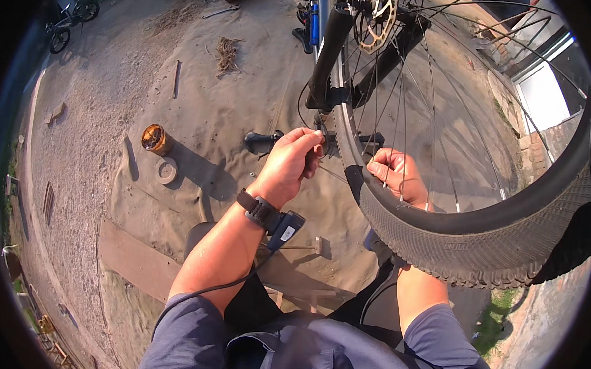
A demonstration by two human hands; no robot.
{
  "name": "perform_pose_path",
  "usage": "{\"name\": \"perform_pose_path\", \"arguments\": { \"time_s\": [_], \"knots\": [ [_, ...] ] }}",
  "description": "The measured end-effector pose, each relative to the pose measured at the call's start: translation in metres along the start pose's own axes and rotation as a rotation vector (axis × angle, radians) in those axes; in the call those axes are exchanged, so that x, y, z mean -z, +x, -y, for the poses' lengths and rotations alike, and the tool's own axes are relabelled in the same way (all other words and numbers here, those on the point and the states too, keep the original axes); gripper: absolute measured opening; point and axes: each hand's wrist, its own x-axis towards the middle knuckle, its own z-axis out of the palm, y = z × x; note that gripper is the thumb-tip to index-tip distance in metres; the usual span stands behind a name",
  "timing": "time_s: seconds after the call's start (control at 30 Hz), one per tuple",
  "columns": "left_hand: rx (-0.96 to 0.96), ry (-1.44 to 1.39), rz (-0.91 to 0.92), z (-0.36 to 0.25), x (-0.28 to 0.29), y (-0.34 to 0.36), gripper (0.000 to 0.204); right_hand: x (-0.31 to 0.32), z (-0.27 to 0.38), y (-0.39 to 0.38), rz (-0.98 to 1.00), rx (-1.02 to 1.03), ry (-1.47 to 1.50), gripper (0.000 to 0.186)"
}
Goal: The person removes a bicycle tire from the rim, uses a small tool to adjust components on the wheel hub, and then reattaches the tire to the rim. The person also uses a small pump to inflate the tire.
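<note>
The left hand (288, 164) pinches the rim (348, 157) edge; the right hand (395, 177) grips spokes (408, 123) inside the wheel (482, 236). Open sandy ground (193, 116) lies left.

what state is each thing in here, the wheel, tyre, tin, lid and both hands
wheel: mounted in the fork, raised off the ground
tyre: seated on the rim
brake disc: fitted at the hub
tin: upright, open
lid: off, flat on the ground beside the tin
left hand: fingers pinched together at the rim
right hand: reaching between the spokes, fingers curled
</note>
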Motion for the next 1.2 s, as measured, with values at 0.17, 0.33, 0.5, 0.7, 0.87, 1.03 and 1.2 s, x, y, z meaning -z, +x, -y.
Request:
{"name": "perform_pose_path", "arguments": {
  "time_s": [0.17,0.33,0.5,0.7,0.87,1.03,1.2],
  "knots": [
    [-0.133,0.255,-0.229,-0.075,0.059,0.003,0.012,0.002,0.009,-0.007,0.112,0.118,-0.032,0.017],
    [-0.05,0.626,-0.29,-0.082,0.164,0.022,0.016,-0.003,0.004,-0.003,0.057,0.12,-0.037,0.024],
    [0.315,0.878,-0.264,0.004,0.272,0.033,0.02,0.005,-0.003,0.007,0.06,0.075,-0.035,0.025],
    [0.388,1.289,-0.076,0.132,0.345,0.025,0.031,0.001,-0.011,0.013,-0.068,0.133,-0.163,0.031],
    [0.426,1.403,-0.025,0.173,0.357,0.027,0.036,0.001,-0.015,0.015,-0.068,0.133,-0.167,0.03],
    [0.168,1.669,-0.084,0.198,0.356,0.021,0.032,0.006,-0.021,0.02,-0.048,0.166,-0.195,0.029],
    [0.127,1.52,0.42,0.23,0.334,0.009,0.033,0.009,-0.021,0.021,-0.051,0.191,-0.228,0.029]
  ]
}}
